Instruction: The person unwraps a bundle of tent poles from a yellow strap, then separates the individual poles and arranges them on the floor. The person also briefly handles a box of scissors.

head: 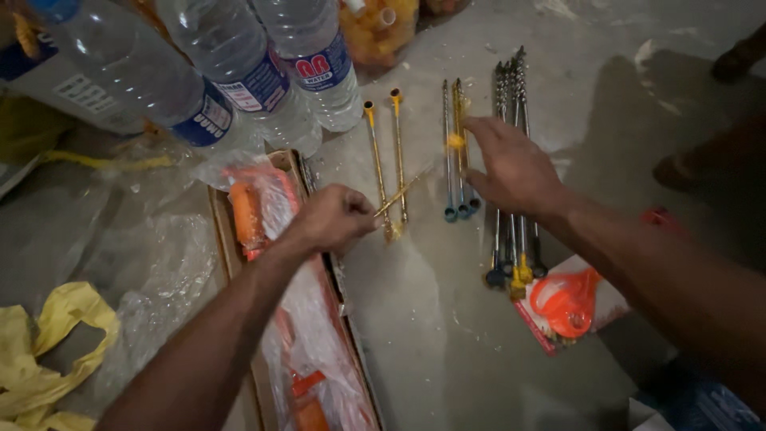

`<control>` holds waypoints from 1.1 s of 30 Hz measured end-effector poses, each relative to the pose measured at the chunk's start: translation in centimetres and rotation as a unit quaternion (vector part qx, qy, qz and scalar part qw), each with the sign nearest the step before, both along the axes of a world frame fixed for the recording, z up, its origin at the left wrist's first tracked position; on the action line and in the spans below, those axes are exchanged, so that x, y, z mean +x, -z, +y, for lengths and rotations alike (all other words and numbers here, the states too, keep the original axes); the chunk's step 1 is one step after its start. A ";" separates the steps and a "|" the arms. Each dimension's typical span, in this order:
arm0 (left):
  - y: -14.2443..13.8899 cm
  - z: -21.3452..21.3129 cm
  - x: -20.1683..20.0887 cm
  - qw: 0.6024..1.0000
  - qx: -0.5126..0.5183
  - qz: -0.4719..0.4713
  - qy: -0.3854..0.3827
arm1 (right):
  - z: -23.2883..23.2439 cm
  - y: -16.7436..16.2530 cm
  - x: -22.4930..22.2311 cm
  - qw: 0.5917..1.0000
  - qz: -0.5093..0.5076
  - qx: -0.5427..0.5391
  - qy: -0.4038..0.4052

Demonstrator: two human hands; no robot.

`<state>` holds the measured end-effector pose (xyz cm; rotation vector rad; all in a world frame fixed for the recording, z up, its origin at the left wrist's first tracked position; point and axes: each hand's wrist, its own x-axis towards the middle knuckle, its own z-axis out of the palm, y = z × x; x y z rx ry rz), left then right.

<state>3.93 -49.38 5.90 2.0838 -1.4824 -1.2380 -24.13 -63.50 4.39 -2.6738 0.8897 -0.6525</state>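
My left hand (333, 217) is closed on a thin gold drill bit (403, 190) that slants up to the right, just above the grey floor. Two long gold bits (387, 156) with yellow tips lie side by side next to it. My right hand (511, 169) rests palm down with fingers spread over a pair of blue-capped bits (452, 152). Under its wrist lies a bundle of dark spiral bits (511, 120) with blue and yellow caps.
Three clear water bottles (239, 64) lie at the top left. A cardboard box (227, 239) with orange parts in plastic wrap sits below my left arm. A red packet with an orange piece (568, 305) lies at the right, a yellow bag (48, 351) at the bottom left.
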 end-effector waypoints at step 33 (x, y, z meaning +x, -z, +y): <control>1.0 -4.6 -0.8 0.934 -0.282 -0.210 0.057 | 1.6 5.3 -0.2 0.838 0.049 0.513 0.179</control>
